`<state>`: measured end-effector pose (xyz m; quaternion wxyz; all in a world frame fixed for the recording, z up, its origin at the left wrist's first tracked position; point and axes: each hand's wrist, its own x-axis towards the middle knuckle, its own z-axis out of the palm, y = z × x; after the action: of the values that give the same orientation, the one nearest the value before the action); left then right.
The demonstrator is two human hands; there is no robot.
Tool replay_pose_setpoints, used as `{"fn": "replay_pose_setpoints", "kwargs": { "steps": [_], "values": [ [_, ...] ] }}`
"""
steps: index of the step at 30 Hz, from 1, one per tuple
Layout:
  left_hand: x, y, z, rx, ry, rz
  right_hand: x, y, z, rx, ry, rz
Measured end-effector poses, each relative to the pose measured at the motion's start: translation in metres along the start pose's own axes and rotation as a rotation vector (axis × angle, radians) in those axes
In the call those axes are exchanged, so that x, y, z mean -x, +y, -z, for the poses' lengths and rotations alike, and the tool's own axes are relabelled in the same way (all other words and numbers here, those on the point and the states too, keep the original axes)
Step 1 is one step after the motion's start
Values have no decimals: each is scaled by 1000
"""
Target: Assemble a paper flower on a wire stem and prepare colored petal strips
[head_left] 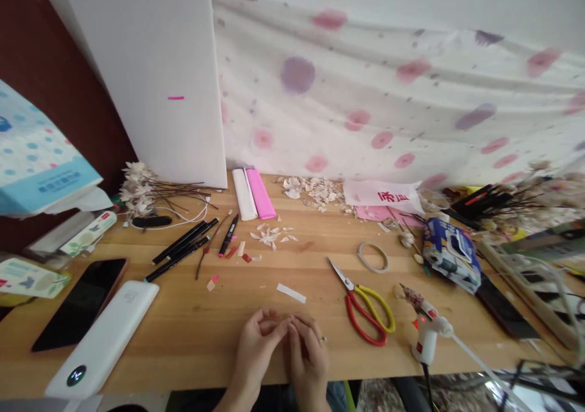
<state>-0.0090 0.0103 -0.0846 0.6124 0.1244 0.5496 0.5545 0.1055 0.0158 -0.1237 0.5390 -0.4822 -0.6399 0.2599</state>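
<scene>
My left hand (262,342) and my right hand (308,348) meet fingertip to fingertip over the table's front edge. Both are closed in a pinch. What they hold, if anything, is hidden or too small to name. Just beyond them lies a white paper strip (291,293). Scissors (365,311) with red and yellow handles lie to the right, blades slightly open. Farther left are small red and cream scraps (247,258), a black marker (228,236) and a thin dark stem (204,253). Pale petal pieces (269,236) are scattered behind.
A glue gun (426,333), tape ring (373,258) and wipes pack (450,250) are on the right. A white power bank (105,339) and phone (82,302) lie left. Crepe paper rolls (260,194) and a petal heap (320,191) sit at the back.
</scene>
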Motion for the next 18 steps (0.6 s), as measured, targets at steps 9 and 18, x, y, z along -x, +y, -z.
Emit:
{"fn": "replay_pose_setpoints", "kwargs": {
  "steps": [9, 18],
  "values": [
    [-4, 13, -1, -73, 29, -34, 7, 4, -7, 58, -79, -29],
    [-3, 61, -12, -765, -222, -380, 4, -8, -12, -187, 48, -353]
  ]
}}
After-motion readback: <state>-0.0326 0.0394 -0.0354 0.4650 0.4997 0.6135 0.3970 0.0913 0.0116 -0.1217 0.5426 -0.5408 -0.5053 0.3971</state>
